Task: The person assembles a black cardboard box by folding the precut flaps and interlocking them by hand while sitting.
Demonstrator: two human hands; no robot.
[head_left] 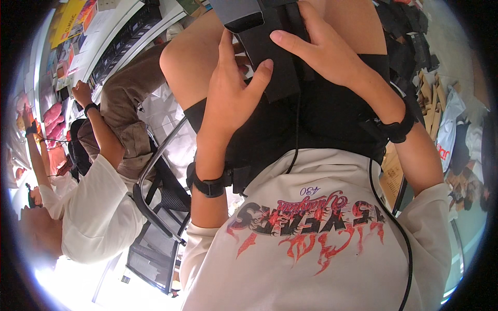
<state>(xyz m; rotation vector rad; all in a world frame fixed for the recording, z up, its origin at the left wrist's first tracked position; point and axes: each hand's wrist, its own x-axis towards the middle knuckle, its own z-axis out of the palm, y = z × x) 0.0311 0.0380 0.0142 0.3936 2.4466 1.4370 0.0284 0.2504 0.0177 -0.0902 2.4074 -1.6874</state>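
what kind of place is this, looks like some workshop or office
Probably a shared workroom or small assembly shop, not a home. A long white table at upper left carries black trays, a co-worker sits alongside in a mesh chair, and cardboard pieces lie on the floor at right.

Yellow and orange flat packages (70, 19) at upper left, on long white desk (111, 32). White bag with red print (447, 136) at right edge, beside stacked brown cardboard pieces (431, 96).
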